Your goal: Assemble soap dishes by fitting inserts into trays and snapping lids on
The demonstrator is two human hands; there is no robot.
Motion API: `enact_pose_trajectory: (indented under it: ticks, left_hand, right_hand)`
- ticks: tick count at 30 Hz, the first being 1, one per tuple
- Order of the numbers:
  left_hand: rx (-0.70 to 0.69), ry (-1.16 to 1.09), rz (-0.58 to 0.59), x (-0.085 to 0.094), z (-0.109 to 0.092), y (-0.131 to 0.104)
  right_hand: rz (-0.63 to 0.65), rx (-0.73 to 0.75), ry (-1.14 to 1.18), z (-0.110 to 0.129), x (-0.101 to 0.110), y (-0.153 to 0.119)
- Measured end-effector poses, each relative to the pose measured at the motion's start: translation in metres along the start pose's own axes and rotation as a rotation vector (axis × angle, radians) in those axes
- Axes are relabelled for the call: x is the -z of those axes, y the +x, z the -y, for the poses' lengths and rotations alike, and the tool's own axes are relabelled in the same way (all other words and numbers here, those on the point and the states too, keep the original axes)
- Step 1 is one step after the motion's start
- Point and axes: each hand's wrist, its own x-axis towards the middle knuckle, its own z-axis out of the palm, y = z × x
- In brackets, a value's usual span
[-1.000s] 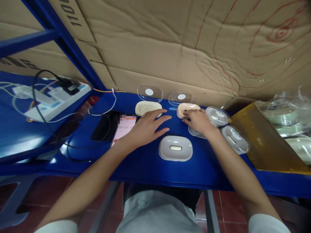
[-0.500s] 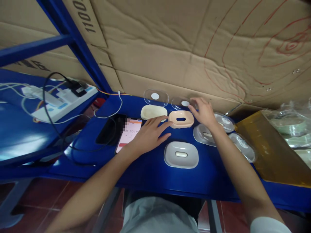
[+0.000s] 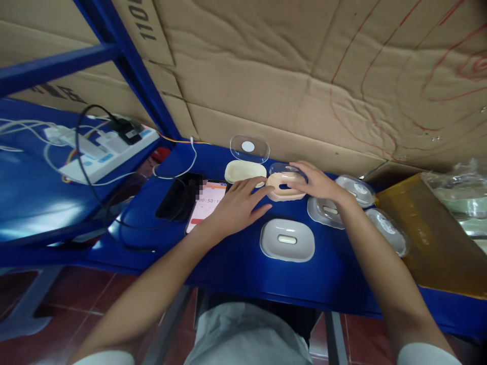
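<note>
Brought clear lid (image 3: 279,168) forward to the rear of peach dish (image 3: 285,195), grasped in right hand (image 3: 316,181), left hand (image 3: 239,205) loosely spread alongside.

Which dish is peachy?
The peach dish, right of the cream dish and behind the front grey dish. Only it is peach; its neighbours are cream or grey.

Free to pass along the glossy blue desk (image 3: 236,271) before the pale grey oval dish (image 3: 287,252), between forearms (image 3: 380,258). Blocked behind by upright brown cardboard (image 3: 247,66), rightward by the tape-covered brown box (image 3: 429,238), between both hands (image 3: 241,205) by the peach oval dish (image 3: 284,196).
</note>
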Motion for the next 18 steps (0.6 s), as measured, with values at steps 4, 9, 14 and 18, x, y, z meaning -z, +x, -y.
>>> enact_pose_trajectory:
  ticks: [4, 9, 14, 18]
  left_hand:
    - [0.036, -0.003, 0.004, 0.001, 0.003, 0.001]
    - [0.053, -0.025, 0.025, 0.000, 0.005, 0.001]
    - [0.087, -0.078, 0.004, -0.001, 0.006, 0.002]
    - [0.095, -0.199, -0.082, 0.010, -0.007, 0.003]
  right_hand:
    - [0.067, 0.033, 0.068, -0.007, 0.009, 0.013]
    - [0.173, -0.003, 0.161, -0.017, 0.019, 0.025]
    - [0.131, -0.035, 0.207, -0.010, 0.022, 0.029]
    - [-0.103, 0.079, 0.081, 0.031, 0.029, -0.016]
